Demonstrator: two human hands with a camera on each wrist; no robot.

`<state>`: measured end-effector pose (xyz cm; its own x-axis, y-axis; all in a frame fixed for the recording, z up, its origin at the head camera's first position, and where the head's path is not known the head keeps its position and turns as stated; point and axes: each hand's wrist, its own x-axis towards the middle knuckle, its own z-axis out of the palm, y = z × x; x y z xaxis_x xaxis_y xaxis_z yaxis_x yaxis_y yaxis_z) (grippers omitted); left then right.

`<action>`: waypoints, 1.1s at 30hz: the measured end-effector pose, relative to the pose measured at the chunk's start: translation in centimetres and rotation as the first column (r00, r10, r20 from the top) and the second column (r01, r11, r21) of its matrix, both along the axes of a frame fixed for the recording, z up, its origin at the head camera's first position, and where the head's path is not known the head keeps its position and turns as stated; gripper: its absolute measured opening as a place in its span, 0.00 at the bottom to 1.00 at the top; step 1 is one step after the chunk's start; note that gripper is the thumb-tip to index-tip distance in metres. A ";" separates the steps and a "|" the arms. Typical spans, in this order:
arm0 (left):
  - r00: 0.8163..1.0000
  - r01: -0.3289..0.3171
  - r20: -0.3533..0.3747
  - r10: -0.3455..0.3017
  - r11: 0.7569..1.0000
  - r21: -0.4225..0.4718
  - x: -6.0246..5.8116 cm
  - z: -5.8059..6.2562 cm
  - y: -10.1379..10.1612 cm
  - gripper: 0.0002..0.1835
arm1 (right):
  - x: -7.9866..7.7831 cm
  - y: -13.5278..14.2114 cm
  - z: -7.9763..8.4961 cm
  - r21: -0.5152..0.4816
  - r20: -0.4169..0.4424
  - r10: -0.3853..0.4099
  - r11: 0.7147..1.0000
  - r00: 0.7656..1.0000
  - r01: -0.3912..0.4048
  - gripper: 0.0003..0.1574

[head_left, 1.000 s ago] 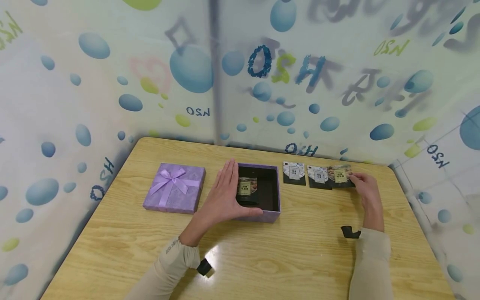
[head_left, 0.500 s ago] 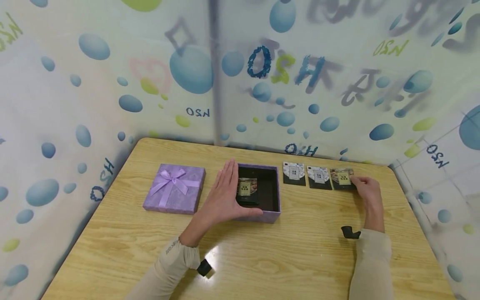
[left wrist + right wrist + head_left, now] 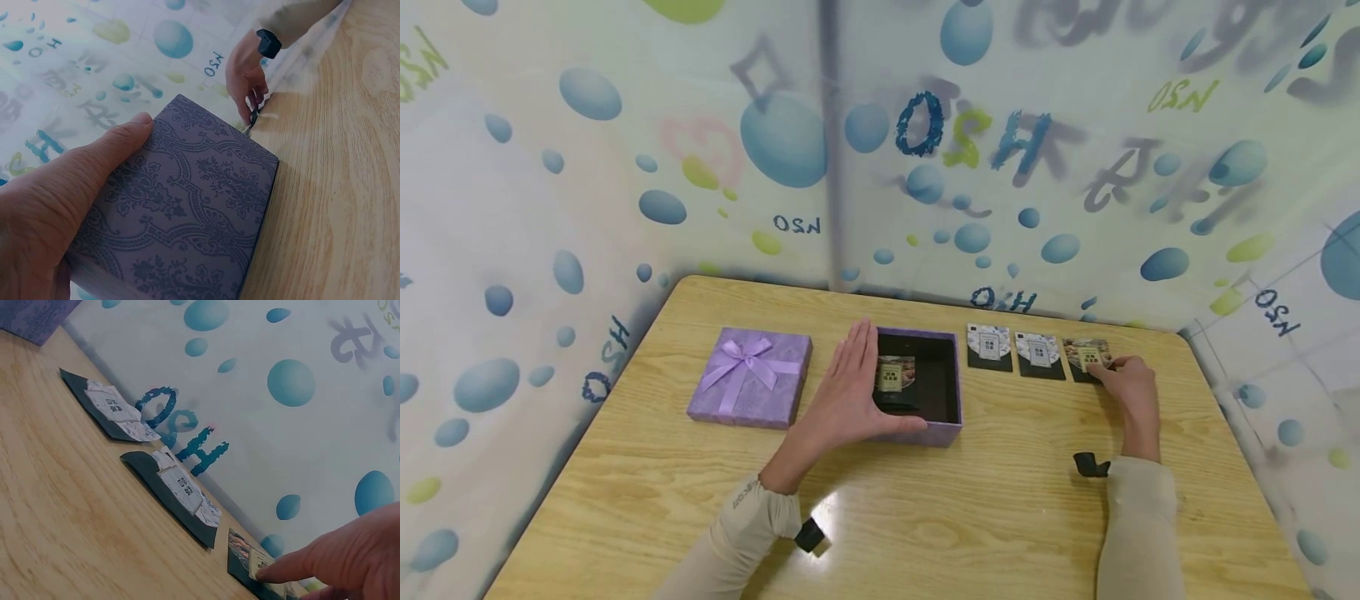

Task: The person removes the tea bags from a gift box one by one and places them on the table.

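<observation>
Right hand [image 3: 1131, 385] on the job here, its fingers pinching the brown-and-black packet [image 3: 1077, 353] at its right side, thumb planted on the pale label! That packet sits at the right end of a row of three. Over to the left hand [image 3: 847, 396]: fingers released, straight and flat along the left wall of the open purple box [image 3: 942, 434], thumb stretched across the front wall. Inside that box, on the left, lies another dark packet [image 3: 891, 377] with a pale label. Back to the row: the middle white-and-black packet [image 3: 1040, 356] is just beside the pinched one, then the leftmost white-and-black packet [image 3: 989, 347], nearest the box. Far left, the purple lid [image 3: 756, 400] wears a ribbon bow [image 3: 747, 360], all of it on the wood-grain surface [image 3: 940, 517], with a bubble-printed backdrop [image 3: 880, 208] behind.
</observation>
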<state>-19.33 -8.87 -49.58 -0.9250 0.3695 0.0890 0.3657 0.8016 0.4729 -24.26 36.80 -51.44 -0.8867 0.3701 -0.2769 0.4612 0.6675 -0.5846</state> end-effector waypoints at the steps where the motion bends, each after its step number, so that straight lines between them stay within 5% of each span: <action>1: 1.000 -0.001 0.003 0.001 1.000 0.002 0.0 0.0 0.0 0.85 | 0.0 -0.1 0.0 0.017 0.009 -0.003 1.000 1.000 0.003 0.48; 8: 1.000 -0.006 -0.003 0.006 1.000 -0.006 0.0 -0.1 -0.1 0.85 | -0.2 -0.6 0.4 0.070 0.009 -0.001 0.998 1.000 0.000 0.48; 16: 1.000 -0.004 -0.014 0.004 1.000 -0.001 -0.1 -0.2 -0.2 0.85 | -0.7 -2.2 1.4 0.085 -0.234 0.120 0.991 0.965 -0.103 0.19; 26: 1.000 -0.002 0.010 0.002 1.000 0.005 -0.2 -0.2 -0.1 0.84 | -1.1 -6.9 3.2 0.034 -0.227 0.195 0.981 0.954 -0.192 0.24; 33: 1.000 0.000 0.003 0.000 1.000 0.006 -0.2 -0.2 -0.1 0.85 | -0.7 -10.8 3.9 0.094 -0.322 0.355 0.934 0.878 -0.344 0.17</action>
